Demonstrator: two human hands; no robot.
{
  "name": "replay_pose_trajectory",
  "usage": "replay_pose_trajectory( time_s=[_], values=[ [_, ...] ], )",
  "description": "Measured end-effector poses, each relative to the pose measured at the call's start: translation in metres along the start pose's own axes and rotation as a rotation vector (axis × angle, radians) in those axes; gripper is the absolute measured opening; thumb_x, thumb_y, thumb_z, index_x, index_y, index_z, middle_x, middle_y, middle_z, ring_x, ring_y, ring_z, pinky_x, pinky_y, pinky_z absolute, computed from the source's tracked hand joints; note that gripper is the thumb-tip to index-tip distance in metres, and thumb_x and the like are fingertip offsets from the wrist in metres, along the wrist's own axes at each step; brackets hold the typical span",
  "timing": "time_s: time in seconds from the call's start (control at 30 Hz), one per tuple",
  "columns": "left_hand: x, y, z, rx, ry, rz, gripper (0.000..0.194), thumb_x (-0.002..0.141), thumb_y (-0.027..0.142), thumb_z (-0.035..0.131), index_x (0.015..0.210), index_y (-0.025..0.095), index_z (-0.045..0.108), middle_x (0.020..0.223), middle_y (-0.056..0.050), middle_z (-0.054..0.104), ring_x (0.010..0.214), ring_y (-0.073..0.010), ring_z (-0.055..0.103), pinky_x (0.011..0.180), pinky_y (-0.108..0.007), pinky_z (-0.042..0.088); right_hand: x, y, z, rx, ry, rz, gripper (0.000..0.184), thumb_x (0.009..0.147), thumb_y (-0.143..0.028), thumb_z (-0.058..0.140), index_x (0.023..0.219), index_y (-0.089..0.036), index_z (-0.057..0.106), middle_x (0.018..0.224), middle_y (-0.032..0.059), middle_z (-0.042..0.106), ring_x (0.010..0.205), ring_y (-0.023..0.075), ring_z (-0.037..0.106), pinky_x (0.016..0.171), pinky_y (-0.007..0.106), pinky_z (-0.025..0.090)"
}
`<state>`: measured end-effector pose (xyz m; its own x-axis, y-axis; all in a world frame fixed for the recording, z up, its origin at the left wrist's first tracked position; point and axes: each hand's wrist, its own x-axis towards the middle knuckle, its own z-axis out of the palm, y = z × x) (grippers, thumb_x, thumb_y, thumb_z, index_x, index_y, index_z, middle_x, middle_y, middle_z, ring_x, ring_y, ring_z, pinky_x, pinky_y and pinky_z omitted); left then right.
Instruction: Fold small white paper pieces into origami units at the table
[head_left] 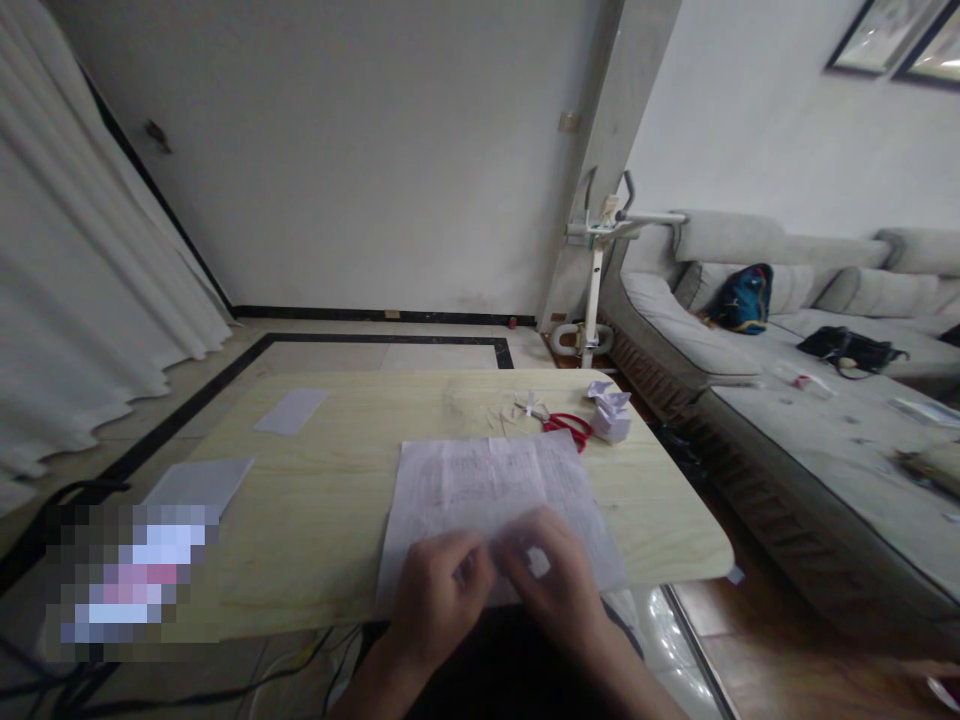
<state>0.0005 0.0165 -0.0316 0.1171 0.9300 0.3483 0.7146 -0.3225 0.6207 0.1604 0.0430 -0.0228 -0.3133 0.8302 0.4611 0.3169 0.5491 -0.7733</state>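
Observation:
A large creased sheet of paper (457,495) with faint printing lies near the table's front edge. Over its lower part, my left hand (448,580) and my right hand (544,570) meet fingertip to fingertip. Both are closed, the fingers curled into a pinch, and motion blurs the tips. A small white patch shows inside the curl of the right hand; whether it is a scrap of paper or the sheet behind, I cannot say. Beyond the sheet's far right corner rest red-handled scissors (568,428), with thin paper strips (506,418) beside the blades.
Folded paper pieces (611,412) sit at the table's right edge. To the left lie a small paper (292,411) and a larger white sheet (199,482), next to a pixelated area. A grey sofa (787,430) stands right of the wooden table (315,530).

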Motion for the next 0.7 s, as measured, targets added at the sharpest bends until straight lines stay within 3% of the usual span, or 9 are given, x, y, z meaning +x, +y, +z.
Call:
replay_pose_trajectory(
  time_s=[0.43,0.7],
  values=[
    [0.0014,0.0001,-0.0006,0.078,-0.005,-0.008,0.027,0.085,0.016,0.046,0.062,0.019,0.059,0.055,-0.001,0.061,0.052,-0.0157,0.059,0.051,-0.026,0.034,-0.0030,0.0039,-0.0015,0.048,-0.036,0.022,0.011,0.087,-0.015,0.061,0.077,-0.020,0.062,0.073,0.0013,0.062,0.068,0.0157,0.054,0.063,0.027,0.045],
    [0.0008,-0.0007,0.0002,-0.054,0.108,-0.031,0.023,0.085,0.015,0.046,0.068,0.018,0.062,0.060,-0.001,0.064,0.055,-0.0153,0.060,0.054,-0.024,0.039,-0.0029,0.0060,0.0012,0.074,-0.070,-0.013,0.009,0.085,-0.011,0.059,0.083,-0.019,0.062,0.078,0.0025,0.062,0.071,0.0160,0.054,0.064,0.027,0.045]
  ],
)
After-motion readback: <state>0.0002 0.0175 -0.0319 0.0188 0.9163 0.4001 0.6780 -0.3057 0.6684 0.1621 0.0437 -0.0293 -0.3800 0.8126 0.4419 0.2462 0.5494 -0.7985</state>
